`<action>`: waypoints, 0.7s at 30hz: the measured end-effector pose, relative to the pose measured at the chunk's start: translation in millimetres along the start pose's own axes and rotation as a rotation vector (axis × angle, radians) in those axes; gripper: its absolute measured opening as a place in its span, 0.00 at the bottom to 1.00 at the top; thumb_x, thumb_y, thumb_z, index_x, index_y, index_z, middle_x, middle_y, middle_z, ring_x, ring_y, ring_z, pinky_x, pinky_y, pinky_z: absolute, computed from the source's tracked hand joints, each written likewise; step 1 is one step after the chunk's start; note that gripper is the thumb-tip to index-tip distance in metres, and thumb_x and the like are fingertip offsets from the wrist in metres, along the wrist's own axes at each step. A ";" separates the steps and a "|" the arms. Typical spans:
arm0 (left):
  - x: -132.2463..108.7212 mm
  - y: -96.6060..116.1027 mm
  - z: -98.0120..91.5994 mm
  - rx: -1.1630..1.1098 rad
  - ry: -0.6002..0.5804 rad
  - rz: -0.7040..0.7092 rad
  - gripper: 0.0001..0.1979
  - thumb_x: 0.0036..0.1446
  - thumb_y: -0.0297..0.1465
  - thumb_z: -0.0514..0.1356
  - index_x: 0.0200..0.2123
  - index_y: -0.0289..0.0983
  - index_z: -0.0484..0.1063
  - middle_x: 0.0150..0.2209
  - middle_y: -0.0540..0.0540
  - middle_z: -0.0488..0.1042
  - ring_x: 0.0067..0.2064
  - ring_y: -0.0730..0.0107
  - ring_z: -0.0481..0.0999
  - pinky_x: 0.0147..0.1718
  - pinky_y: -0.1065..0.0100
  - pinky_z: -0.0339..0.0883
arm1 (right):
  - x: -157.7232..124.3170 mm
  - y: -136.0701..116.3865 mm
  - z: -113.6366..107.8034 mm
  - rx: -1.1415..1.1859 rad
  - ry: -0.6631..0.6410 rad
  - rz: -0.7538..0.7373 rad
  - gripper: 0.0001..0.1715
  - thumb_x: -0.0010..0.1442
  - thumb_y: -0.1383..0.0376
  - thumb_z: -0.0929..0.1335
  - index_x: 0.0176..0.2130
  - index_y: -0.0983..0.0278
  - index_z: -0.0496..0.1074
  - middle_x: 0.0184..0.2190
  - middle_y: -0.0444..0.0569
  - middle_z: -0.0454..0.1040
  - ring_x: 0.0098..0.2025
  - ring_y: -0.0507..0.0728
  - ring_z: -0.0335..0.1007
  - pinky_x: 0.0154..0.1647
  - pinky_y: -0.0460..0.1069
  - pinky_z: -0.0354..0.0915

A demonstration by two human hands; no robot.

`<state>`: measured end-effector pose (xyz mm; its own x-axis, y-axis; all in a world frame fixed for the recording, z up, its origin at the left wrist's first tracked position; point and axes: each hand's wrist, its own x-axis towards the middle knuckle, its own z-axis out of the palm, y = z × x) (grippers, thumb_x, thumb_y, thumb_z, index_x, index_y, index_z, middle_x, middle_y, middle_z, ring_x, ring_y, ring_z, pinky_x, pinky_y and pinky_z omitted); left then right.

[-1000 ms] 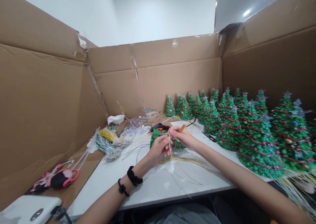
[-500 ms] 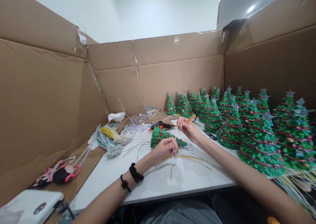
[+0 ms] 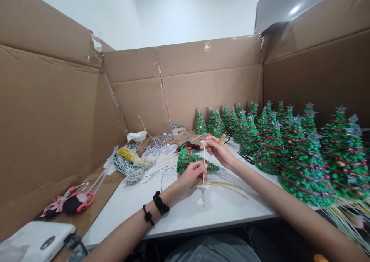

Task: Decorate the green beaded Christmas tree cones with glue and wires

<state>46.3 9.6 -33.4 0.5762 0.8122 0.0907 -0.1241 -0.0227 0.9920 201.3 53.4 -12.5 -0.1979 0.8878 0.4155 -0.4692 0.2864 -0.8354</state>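
In the head view, the person's left hand (image 3: 189, 176) sits at lower centre, fingers curled over a green tree (image 3: 186, 161) and holding it. The tree lies on its side on a white table (image 3: 173, 212), its tip pointing right. The right hand (image 3: 219, 151) is almost closed in a pinch on a thin pale strand (image 3: 204, 185) near its top end, and the strand hangs down past the left hand's fingers. A pinch this close to the end steadies so long and thin a strand, while the left hand keeps the tree from rolling.

Just beyond the hands lies a glue gun (image 3: 187, 146). Yellow strands (image 3: 219, 185) lie loose below the tree, and wire bundles (image 3: 128, 165) lie to the left. Finished trees (image 3: 271, 154) crowd the right side.

Compared with the earlier frame, the strand now hangs nearer upright; the tree has barely moved.
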 end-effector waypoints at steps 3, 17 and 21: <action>0.4 -0.5 -0.3 0.025 0.008 0.003 0.16 0.53 0.40 0.59 0.23 0.36 0.59 0.19 0.54 0.64 0.20 0.80 0.64 0.22 0.75 0.54 | 0.6 1.5 -1.5 0.001 0.016 0.010 0.14 0.54 0.56 0.67 0.36 0.62 0.64 0.28 0.46 0.75 0.21 0.50 0.51 0.21 0.46 0.45; 3.3 -10.7 -2.7 0.124 0.046 0.008 0.17 0.53 0.42 0.59 0.22 0.37 0.59 0.19 0.53 0.66 0.20 0.78 0.67 0.24 0.73 0.61 | 1.2 0.5 -1.6 -0.080 -0.047 0.060 0.22 0.52 0.61 0.66 0.47 0.64 0.69 0.29 0.48 0.76 0.22 0.51 0.51 0.21 0.47 0.44; 4.5 -8.2 -3.0 0.168 0.064 0.033 0.18 0.53 0.44 0.58 0.22 0.37 0.60 0.18 0.53 0.65 0.20 0.79 0.66 0.23 0.74 0.59 | 5.1 2.0 -9.2 -0.116 0.053 -0.032 0.22 0.52 0.58 0.66 0.46 0.64 0.69 0.29 0.47 0.76 0.22 0.50 0.53 0.23 0.46 0.49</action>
<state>47.5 15.2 -41.4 0.5205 0.8450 0.1227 -0.0025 -0.1422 0.9898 207.3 61.9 -15.4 -0.1371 0.8946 0.4253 -0.3716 0.3515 -0.8593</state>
